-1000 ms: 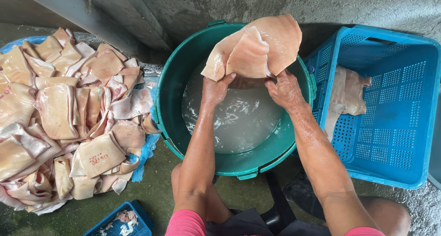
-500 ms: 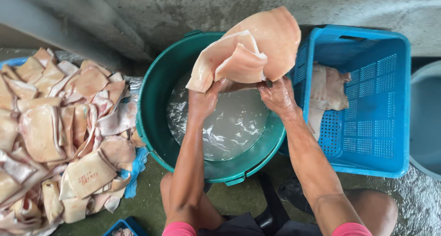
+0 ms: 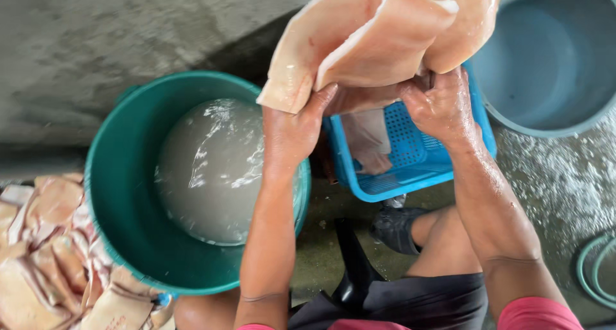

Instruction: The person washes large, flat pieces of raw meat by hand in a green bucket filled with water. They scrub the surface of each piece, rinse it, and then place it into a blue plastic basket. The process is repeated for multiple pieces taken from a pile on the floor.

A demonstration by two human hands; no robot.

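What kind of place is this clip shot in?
Probably an informal outdoor or yard wash area for raw meat, not a fitted kitchen. A green tub of cloudy water and a blue crate stand on rough wet concrete floor, with a heap of pale slabs on the ground.

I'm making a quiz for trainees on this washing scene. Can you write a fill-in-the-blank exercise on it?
1. Both hands, left hand and right hand, hold a folded pale slab of ____.
2. The green tub holds cloudy ____.
3. The slab of raw pork skin is lifted above a ____ plastic crate.
4. A pile of skins lies at the ____ edge of the view.

Missing: raw pork skin; water; blue; left
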